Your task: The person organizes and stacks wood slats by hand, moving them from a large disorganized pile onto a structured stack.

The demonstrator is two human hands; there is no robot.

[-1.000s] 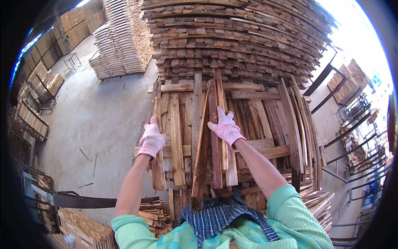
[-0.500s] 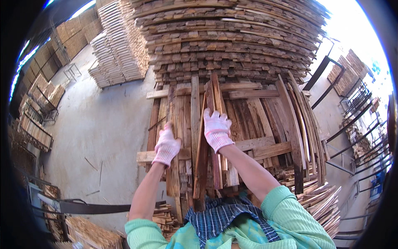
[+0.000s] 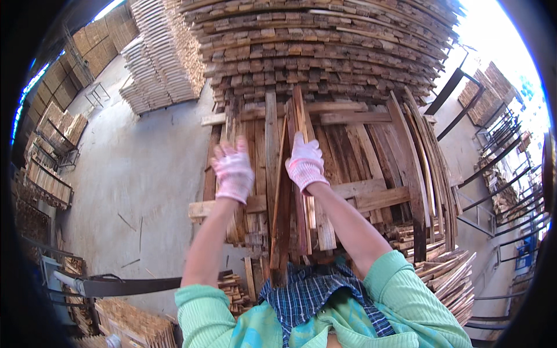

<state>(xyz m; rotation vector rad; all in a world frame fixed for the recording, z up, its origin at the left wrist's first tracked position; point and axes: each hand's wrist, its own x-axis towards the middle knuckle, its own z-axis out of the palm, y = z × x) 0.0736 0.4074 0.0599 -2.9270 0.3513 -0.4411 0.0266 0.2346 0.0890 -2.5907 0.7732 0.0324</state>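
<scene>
My left hand, in a pinkish-white knit glove, is over the left part of a layer of rough wooden slats. Its fingers are spread and a little blurred, and the hand looks open. In a matching glove, my right hand is closed over a few narrow wooden planks near the middle. One finger stretches forward along them; the grip underneath is hidden. A dark plank slants beside this hand toward my body. Farther left, a greyish plank lies lengthwise between my hands.
A tall stack of slats rises directly ahead. Crosspieces lie across the layer, and long planks lean along its right side. Loose sticks pile up at lower right. Black metal bars stand at right, a dark bar at lower left.
My left hand has moved forward and its fingers have spread. My right hand has shifted slightly forward, with one finger now stretched out. The view has tilted a little.
</scene>
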